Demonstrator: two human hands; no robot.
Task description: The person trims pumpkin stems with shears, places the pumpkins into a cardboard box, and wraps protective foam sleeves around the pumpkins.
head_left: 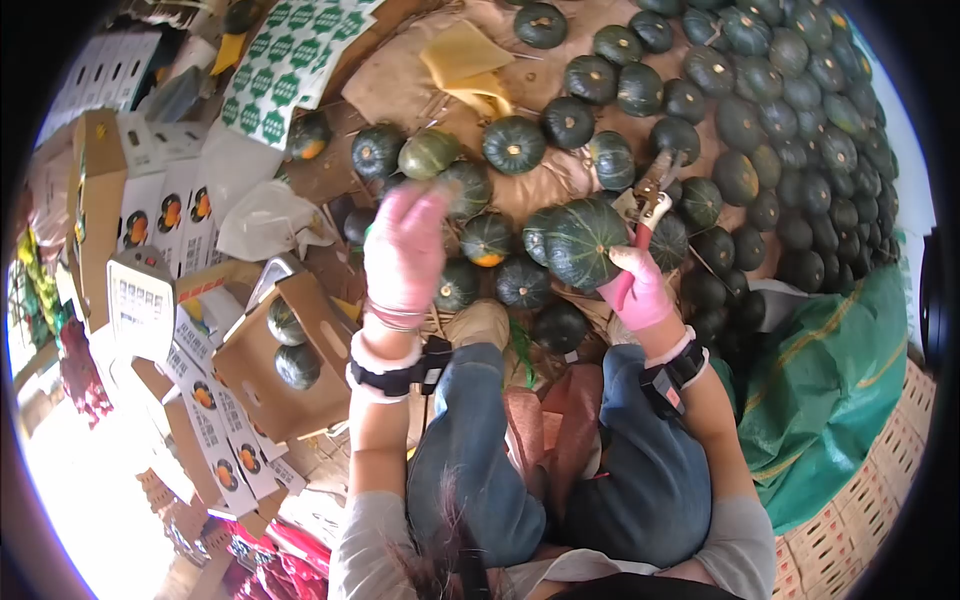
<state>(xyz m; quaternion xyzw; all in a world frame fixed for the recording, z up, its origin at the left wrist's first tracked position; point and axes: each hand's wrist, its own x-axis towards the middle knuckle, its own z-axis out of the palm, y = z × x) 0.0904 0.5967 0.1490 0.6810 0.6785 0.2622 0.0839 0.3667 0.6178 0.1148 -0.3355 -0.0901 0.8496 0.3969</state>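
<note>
Faces a great heap of dark green pumpkins (800, 130), massed at the right and thinning leftward over a brown sheet (385, 85). Has a green tarp (820, 400) at the lower right, beside the heap, and printed cartons (215, 420) at the left. Shows near them an open box (322, 405) with two small pumpkins (297, 367) inside, and to its left a white scale (142, 305).

Has the large pumpkin (590, 245) in front, touching the right hand (645, 298) and lying just left of the grip. Lifts the left hand (405, 250), gloved in pink, near a pale green pumpkin (430, 153); blurs there, so cannot tell whether the fingers grasp anything. Clasps, with the pink-gloved fingers of the right hand, the red-handled tool (647, 212), pointed away, beside the large pumpkin.
</note>
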